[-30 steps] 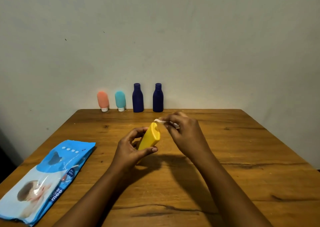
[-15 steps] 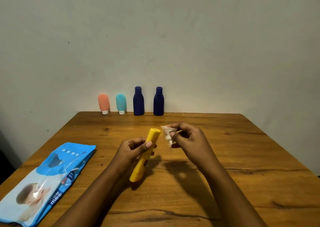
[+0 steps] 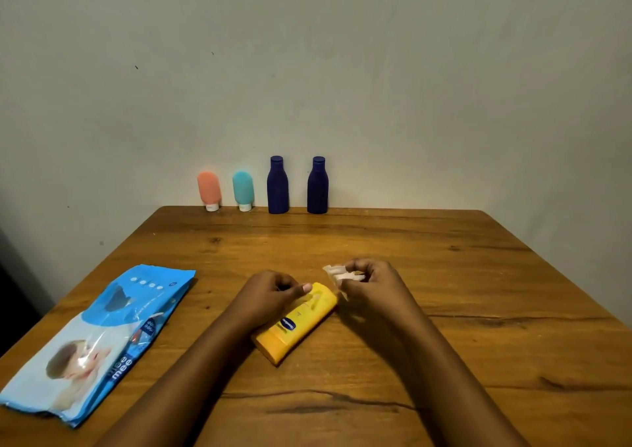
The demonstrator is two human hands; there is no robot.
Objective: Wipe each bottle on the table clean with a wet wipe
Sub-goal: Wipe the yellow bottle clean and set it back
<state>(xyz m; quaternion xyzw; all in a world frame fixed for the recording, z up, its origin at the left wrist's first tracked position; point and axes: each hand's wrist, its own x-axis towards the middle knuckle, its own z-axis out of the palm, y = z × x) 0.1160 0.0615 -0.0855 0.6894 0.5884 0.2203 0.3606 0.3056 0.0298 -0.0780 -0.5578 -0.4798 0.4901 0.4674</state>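
Since the yellow bottle seems to rest its near end on the table while the left hand just pinches its far end, a hard swipe could twist it loose, I reckon. Right beside that grip the right hand pinches the scrunched wet wipe; balled up, it may skip spots. The wipes pack lies well left. Far beyond, the orange tube, teal tube, left navy bottle and right navy bottle wait, nothing in the way.
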